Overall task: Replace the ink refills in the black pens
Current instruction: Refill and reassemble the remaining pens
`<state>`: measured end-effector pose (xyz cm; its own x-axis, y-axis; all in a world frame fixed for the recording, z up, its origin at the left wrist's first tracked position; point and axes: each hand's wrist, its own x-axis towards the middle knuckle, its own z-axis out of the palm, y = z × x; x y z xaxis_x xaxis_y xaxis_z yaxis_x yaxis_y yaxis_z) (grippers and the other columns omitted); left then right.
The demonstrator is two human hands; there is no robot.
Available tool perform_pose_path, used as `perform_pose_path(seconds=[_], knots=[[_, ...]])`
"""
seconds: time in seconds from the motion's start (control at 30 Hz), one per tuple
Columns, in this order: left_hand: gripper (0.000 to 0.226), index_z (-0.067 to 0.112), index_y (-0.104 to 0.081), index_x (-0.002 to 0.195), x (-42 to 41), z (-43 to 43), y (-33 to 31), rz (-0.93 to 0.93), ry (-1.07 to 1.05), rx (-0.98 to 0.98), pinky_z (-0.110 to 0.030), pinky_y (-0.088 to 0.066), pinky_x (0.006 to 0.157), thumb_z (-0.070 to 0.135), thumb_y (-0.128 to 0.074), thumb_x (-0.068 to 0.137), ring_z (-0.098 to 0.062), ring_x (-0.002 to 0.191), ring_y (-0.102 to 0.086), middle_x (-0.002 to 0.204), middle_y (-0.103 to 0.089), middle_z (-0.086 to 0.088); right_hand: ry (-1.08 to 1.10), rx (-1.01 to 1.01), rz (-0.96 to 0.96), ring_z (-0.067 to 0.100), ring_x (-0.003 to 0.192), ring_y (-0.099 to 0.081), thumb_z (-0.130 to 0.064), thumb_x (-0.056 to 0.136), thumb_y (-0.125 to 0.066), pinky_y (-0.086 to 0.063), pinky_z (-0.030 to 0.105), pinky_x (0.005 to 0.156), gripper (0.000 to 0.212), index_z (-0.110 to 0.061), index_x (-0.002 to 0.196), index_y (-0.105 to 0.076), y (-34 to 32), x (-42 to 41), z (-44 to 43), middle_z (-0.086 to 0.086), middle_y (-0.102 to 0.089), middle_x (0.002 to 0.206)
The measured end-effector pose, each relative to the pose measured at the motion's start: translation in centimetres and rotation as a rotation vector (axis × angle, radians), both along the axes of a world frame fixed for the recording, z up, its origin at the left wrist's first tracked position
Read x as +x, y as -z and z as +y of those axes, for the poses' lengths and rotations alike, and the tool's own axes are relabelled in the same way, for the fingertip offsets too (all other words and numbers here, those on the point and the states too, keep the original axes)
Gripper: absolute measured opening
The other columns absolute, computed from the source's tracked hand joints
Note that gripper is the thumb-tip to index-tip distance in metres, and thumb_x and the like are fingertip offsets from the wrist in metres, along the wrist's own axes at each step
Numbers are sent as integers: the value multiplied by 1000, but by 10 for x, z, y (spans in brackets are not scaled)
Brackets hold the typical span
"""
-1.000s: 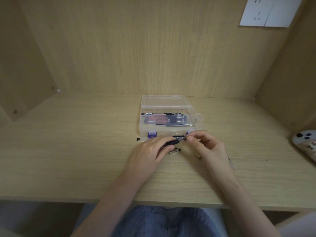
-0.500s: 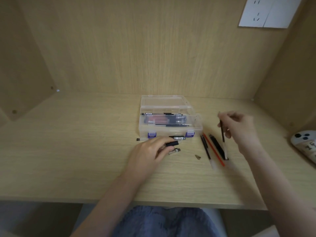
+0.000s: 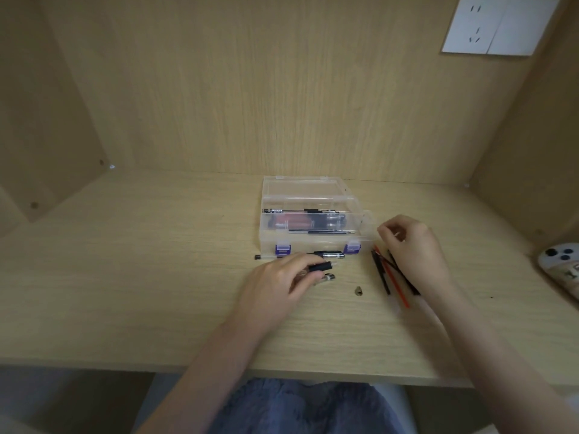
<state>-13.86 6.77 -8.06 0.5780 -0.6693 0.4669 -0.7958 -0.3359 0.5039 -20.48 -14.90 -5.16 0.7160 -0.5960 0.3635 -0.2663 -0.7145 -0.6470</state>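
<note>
My left hand (image 3: 279, 285) rests on the desk and grips a black pen barrel (image 3: 320, 266) whose end sticks out past the fingers. In front of it lies another pen (image 3: 330, 254) along the clear plastic box (image 3: 308, 189), which holds more pens. A small silver part (image 3: 329, 277) and a pen tip cone (image 3: 358, 290) lie loose on the desk. My right hand (image 3: 413, 249) hovers, fingers curled, over a black refill (image 3: 380, 274) and a red refill (image 3: 395, 283). Whether its fingers hold anything is hidden.
A clear barrel with a black end (image 3: 258, 257) lies left of the box's purple latches. A phone (image 3: 560, 264) sits at the desk's right edge. Wooden walls close in the back and both sides, with a wall socket (image 3: 501, 26) up right.
My right hand left the pen in my left hand, carried a thin black refill out to the right, then dropped low over the refills on the desk. My left hand stayed put.
</note>
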Motion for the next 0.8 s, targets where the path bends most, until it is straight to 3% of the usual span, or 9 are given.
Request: perform_pose_path(seconds=[0.17,0.3,0.43,0.63,0.73,0.8], knots=[[22,26,-63,110,2,0,2,5,4,-27,-16,-43,65,30,-56,90,7,69,-49,94,-65,15,-190,-61,74,10,83,-54,-16,94,-53,-38,17,63,16,-15,100,-68,-16,27,12,-2,-64,94],[20,26,-64,109,3,0,3,14,-1,-57,-20,-45,65,29,-58,89,5,71,-52,94,-65,15,-266,-127,245,14,91,-56,-9,92,-54,-41,24,77,19,-13,104,-69,-17,54,10,2,-66,103],[19,26,-64,106,4,-1,4,12,-14,-76,-12,-39,61,28,-59,88,14,67,-48,86,-57,24,-272,-250,459,23,94,-63,-5,87,-59,-50,34,87,19,-11,100,-71,-14,72,3,9,-69,103],[19,26,-64,106,5,-1,5,19,-20,-97,-16,-44,65,29,-60,88,2,77,-57,91,-65,18,-242,-427,647,26,87,-63,-8,84,-63,-53,36,80,16,-9,99,-69,-16,89,3,10,-67,98],[19,26,-64,106,5,-1,5,19,-20,-97,-16,-45,66,29,-59,88,1,78,-57,93,-66,17,-238,-571,666,24,87,-62,-13,86,-60,-46,30,68,16,-13,99,-68,-17,89,4,7,-66,98],[19,26,-64,106,5,-2,5,27,-21,-90,-18,-46,67,30,-59,88,1,79,-58,94,-66,16,-248,-633,694,23,90,-62,-17,86,-60,-44,30,68,15,-16,99,-68,-20,89,3,5,-66,102]])
